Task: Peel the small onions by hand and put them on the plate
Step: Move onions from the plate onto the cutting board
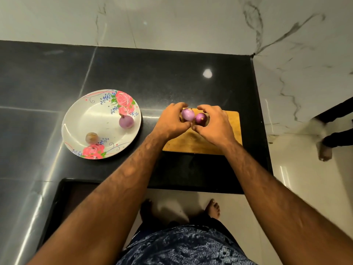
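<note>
Looking down, we see our left hand (172, 119) gripping a pale onion (187, 114) and our right hand (214, 123) gripping a darker onion (201, 119), the two onions touching over the cutting board (233, 123), probably to catch skins, while the floral plate (76, 119) at nine o'clock holds two more.

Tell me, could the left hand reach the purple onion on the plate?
Probably yes: only bare counter separates the left hand from the purple onion on the plate, though it grips a pale onion.
</note>
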